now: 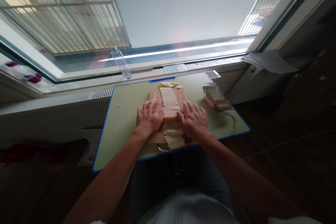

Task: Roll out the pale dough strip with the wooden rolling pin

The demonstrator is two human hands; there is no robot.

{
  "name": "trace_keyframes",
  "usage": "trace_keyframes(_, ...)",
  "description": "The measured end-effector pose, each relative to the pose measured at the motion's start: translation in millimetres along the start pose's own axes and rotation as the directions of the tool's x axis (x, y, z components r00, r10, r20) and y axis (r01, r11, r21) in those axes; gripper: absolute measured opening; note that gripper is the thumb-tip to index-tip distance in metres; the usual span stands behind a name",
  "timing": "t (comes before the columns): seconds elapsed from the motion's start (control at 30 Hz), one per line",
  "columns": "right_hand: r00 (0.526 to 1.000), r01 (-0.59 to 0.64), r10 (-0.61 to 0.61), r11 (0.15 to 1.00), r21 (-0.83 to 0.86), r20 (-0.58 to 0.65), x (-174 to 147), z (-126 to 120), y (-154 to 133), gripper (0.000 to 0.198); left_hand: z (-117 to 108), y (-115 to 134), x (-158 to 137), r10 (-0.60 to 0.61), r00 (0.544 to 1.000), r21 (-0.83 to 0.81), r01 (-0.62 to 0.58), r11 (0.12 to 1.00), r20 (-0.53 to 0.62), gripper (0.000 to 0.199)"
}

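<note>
A long strip of pale dough (170, 100) lies lengthwise over a wooden board (155, 94), with a folded end at the back and a ragged end hanging past the front. Across it rests a wooden rolling pin (170, 118), only its middle showing between my hands. My left hand (149, 117) lies over the pin's left end, fingers stretched forward and the thumb beside the dough. Over the right end is my right hand (194, 119), its fingers spread and its thumb touching the pin. Both palms hide the pin's ends.
The board sits on a small green table (126, 112) with a blue edge. A blurred-out item (217, 98) lies at its right. Behind, a clear bottle (121, 63) and a keypad-like card (174, 68) are on the windowsill. Papers (273, 61) rest at the right.
</note>
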State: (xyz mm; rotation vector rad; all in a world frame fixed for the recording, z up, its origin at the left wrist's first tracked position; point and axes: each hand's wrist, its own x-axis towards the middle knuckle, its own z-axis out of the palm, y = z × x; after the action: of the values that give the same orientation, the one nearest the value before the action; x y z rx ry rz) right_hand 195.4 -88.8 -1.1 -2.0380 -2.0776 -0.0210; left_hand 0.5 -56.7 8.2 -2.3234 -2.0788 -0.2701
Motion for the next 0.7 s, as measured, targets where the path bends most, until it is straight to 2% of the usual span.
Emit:
trace_keyframes(0.1,0.999,-0.005,0.005,1.0,-0.008,0.044,18.2,-3.3,0.1,0.068,1.0,-4.0,19.1,0.025,0.999,-0.018,-0.024,1.0,0.046,0.059)
trace_keyframes(0.2,0.991,-0.029,0.029,1.0,-0.003,0.132,48.5,-5.9,2.0,0.07,3.9,-8.8,50.7,0.048,0.997,-0.034,-0.046,0.998,0.067,0.057)
trace_keyframes(0.33,0.953,-0.077,0.059,0.996,0.047,0.299,95.1,-4.6,8.3,0.075,8.0,-10.7,92.5,0.039,0.999,-0.035,-0.039,0.999,-0.004,0.049)
trace_keyframes(0.4,0.943,-0.095,0.068,0.993,0.067,0.324,110.3,-1.8,11.0,0.077,8.2,-10.0,104.6,0.025,0.999,-0.038,-0.027,0.999,-0.049,0.044)
trace_keyframes(0.5,0.955,-0.106,0.08,0.991,0.076,0.287,113.0,1.8,12.2,0.078,6.2,-8.9,105.3,0.043,0.993,-0.042,-0.048,0.998,-0.113,0.04)
trace_keyframes(0.6,0.967,-0.098,0.084,0.994,0.046,0.24,96.9,1.2,9.8,0.078,3.9,-8.6,89.7,0.06,0.985,-0.043,-0.067,0.997,-0.159,0.04)
trace_keyframes(0.7,0.975,-0.065,0.068,0.998,-0.02,0.21,75.7,-2.9,6.1,0.074,2.9,-8.5,69.2,0.021,0.989,-0.038,-0.027,0.999,-0.144,0.043)
